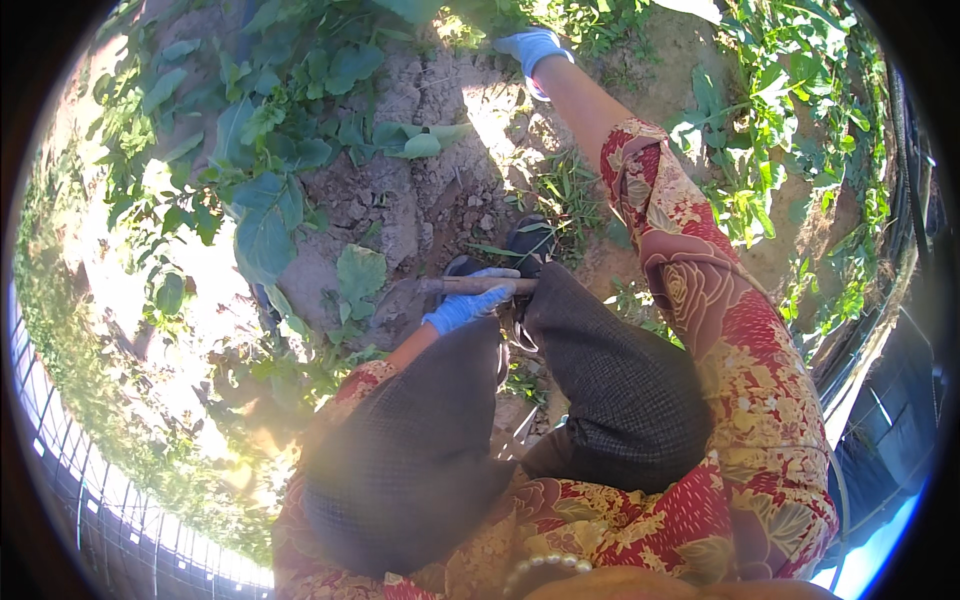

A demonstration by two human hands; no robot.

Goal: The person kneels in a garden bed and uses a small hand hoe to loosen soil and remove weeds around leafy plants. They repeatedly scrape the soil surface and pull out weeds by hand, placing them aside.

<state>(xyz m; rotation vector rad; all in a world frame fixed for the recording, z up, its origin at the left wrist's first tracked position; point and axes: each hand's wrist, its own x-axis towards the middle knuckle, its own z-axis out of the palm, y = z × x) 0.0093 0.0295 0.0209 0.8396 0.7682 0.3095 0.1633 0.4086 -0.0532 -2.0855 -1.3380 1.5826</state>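
My left hand (pixel 469 301), in a light blue glove, grips the wooden handle (pixel 480 285) of a short digging tool just in front of my knees. The tool's grey head (pixel 401 301) points left over the soil and looks blurred, so its exact shape is unclear. Stretched far ahead, my right hand (pixel 534 51) wears a matching glove. Its fingertips lie near low green weeds (pixel 461 30) at the top of the view, and whether they hold anything cannot be made out. Between the hands is cracked, crumbly soil (pixel 420 187) with loose clods.
Broad-leaved plants (pixel 266 217) grow on the left, with more leafy plants (pixel 772 150) on the right. A grass tuft (pixel 562 191) stands by my dark shoe (pixel 531 238). Wire mesh (pixel 112 495) curves along the lower left; dark sheeting (pixel 889 405) lies at the right.
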